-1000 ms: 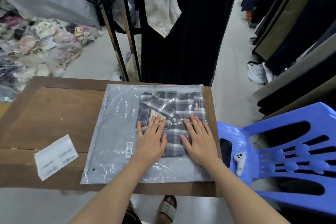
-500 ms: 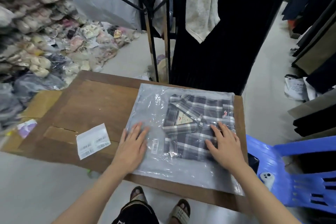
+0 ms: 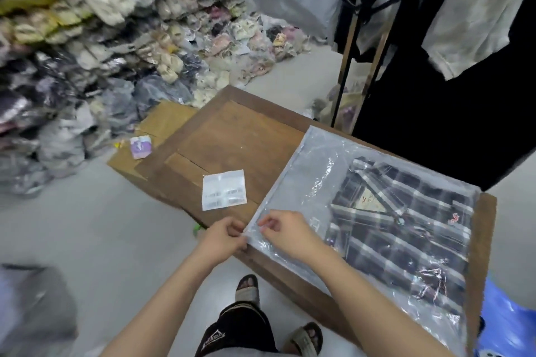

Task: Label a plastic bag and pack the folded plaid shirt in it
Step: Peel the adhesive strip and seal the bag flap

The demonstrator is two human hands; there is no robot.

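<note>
A clear plastic bag (image 3: 304,182) lies flat on the wooden table (image 3: 237,139). Inside it, toward the right, sits the folded dark plaid shirt (image 3: 406,229) with a paper tag at its collar. My left hand (image 3: 223,238) and my right hand (image 3: 285,230) meet at the bag's near left corner, at the table's edge. Both pinch the bag's open edge there between thumb and fingers. A white sheet of barcode labels (image 3: 224,189) lies on the table just left of the bag.
A big heap of bagged garments (image 3: 101,46) fills the floor to the left. Cardboard (image 3: 162,124) lies beside the table. A black clothes rack (image 3: 356,23) with hanging clothes stands behind. A blue plastic chair (image 3: 507,316) is at the right. My sandalled feet (image 3: 246,288) are below the table edge.
Both hands left the shirt and slid left to the bag's open corner, where they now pinch its edge. The view has swung left and down.
</note>
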